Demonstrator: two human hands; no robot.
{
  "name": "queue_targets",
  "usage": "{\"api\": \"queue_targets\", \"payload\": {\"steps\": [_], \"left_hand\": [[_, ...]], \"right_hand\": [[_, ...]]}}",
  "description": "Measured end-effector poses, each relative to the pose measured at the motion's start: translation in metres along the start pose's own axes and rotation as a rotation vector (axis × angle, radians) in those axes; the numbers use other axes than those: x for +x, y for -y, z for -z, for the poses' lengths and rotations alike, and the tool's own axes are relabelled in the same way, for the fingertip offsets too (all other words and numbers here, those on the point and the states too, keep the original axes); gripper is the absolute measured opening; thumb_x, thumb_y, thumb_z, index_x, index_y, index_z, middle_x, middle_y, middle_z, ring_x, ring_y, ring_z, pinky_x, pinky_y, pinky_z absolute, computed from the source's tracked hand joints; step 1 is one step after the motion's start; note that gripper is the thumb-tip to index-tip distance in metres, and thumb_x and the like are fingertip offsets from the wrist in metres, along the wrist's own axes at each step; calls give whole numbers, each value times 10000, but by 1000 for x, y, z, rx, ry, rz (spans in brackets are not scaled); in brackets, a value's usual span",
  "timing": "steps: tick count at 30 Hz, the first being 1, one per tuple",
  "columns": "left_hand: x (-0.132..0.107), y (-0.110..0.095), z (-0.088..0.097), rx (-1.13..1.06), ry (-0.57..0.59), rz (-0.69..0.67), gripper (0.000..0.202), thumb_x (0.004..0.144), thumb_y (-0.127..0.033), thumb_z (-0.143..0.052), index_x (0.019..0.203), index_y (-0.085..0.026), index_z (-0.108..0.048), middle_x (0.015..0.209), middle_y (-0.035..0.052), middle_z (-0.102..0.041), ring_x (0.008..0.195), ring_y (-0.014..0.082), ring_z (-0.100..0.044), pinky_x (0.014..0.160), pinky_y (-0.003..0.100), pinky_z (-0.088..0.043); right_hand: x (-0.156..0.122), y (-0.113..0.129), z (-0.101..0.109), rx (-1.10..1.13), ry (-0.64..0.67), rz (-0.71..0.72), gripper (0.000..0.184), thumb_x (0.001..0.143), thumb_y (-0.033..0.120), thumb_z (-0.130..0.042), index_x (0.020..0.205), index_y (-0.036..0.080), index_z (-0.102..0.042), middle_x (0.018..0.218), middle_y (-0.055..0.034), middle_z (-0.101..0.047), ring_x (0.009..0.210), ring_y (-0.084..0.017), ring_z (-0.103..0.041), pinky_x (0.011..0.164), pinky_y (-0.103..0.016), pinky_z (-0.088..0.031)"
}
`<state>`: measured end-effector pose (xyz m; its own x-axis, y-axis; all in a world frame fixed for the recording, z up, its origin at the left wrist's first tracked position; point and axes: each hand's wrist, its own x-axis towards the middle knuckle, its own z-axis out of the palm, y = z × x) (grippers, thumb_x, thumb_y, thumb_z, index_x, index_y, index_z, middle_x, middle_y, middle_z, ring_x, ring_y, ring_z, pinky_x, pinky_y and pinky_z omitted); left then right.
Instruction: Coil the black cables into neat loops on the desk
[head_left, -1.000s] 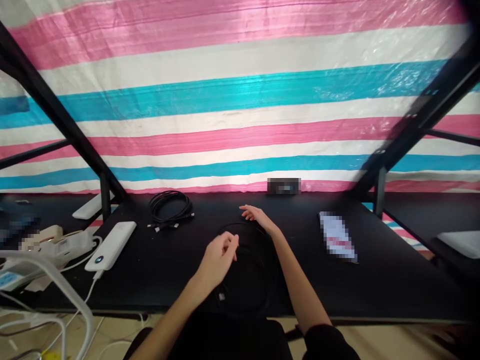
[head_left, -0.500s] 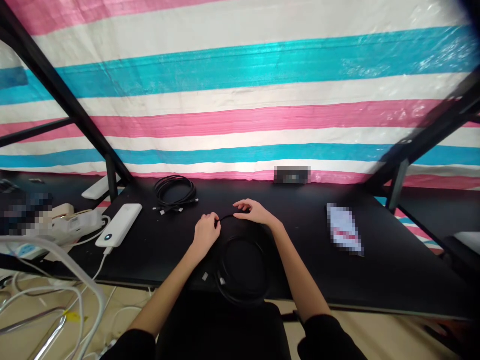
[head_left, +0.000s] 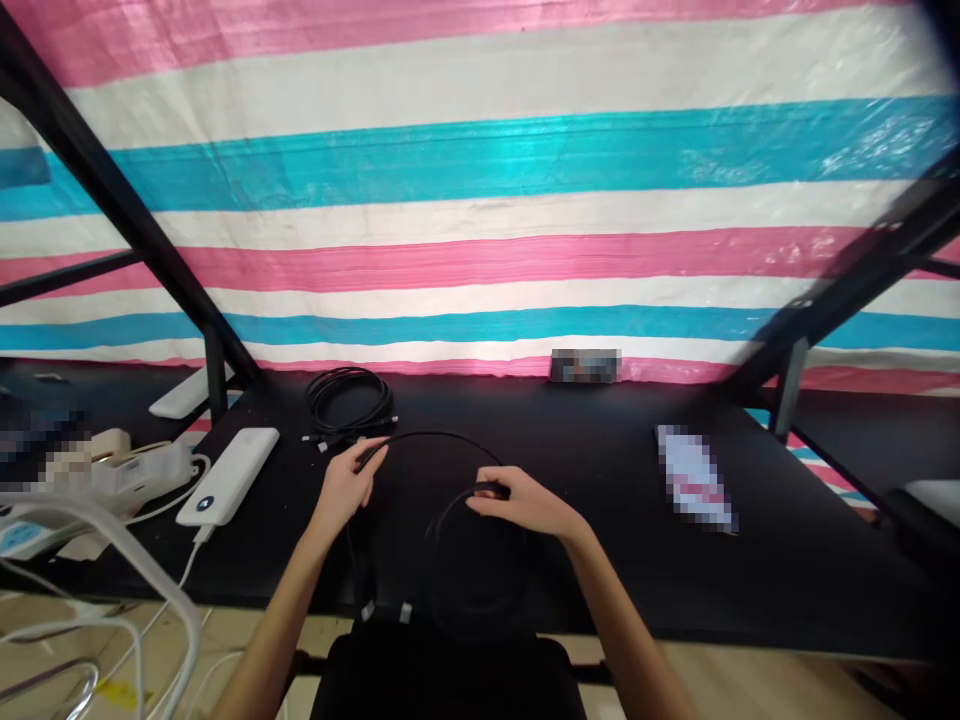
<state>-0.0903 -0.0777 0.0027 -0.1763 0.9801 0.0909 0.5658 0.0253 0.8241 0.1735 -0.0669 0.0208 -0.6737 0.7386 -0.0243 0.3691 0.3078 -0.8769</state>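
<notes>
A black cable arches over the desk between my two hands. My left hand pinches it between thumb and fingers, close to the near side of a second coiled black cable. My right hand is closed on the strands of the same black cable where its loops gather. The lower loops fade into the dark desktop near the front edge, so their outline is hard to follow. Two light-coloured connectors, one plug and another plug, hang at the desk's near edge below my hands.
A white power bank with a white lead lies left, near a white power strip and tangled white cables. Blurred-out items are a pale packet on the right and a dark box at the back. Black frame bars slope up both sides.
My left hand has moved left, drawing out an arc of cable. My right hand has closed on the coil's strands. The two plugs have shifted left and nearer the edge. The view has tilted slightly.
</notes>
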Motion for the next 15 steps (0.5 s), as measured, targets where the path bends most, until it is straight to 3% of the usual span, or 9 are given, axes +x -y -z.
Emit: {"api": "queue_targets", "payload": {"steps": [2,4,7,10,12,15], "left_hand": [[-2,6,0,-88,76,64,474,786,-518,-503,1079,-162,-612,432,-62,-475,316,95,-363,358,212,-264],[-5,15,-3,-46,83,86,476,756,-537,-531,1024,-158,-641,463,-43,-520,335,99,-389,376,215,-281],[-9,29,1,167,-7,91,398,812,-494,-470,1015,-212,-663,760,36,-682,594,159,-588,527,232,-394],[-15,41,17,385,-113,137,386,873,-460,-373,1077,-271,-641,1011,62,-683,832,217,-626,633,262,-414],[-20,47,28,519,-141,187,406,879,-470,-355,1125,-284,-620,928,80,-698,750,233,-632,585,272,-393],[-27,56,35,618,-162,209,400,866,-474,-384,1125,-292,-629,781,83,-698,613,224,-609,526,267,-354]], "right_hand": [[-10,6,3,187,-75,-15,314,810,420,-566,643,172,-470,604,43,-469,556,-83,-437,532,-218,-363],[-18,5,5,391,-242,-56,311,813,433,-561,665,182,-453,560,48,-465,489,-76,-424,468,-207,-356],[-29,-7,13,713,-684,-111,348,772,446,-591,652,211,-365,508,89,-341,392,-50,-283,342,-170,-236],[-53,-22,25,930,-1059,-54,415,719,414,-612,603,213,-268,548,94,-224,390,-38,-194,306,-146,-182],[-74,-30,31,945,-1176,-50,356,700,374,-619,610,204,-319,561,95,-217,382,-29,-160,294,-136,-180],[-97,-40,27,947,-1188,-122,303,713,440,-598,655,192,-435,561,95,-253,360,-18,-149,281,-143,-195]]}}
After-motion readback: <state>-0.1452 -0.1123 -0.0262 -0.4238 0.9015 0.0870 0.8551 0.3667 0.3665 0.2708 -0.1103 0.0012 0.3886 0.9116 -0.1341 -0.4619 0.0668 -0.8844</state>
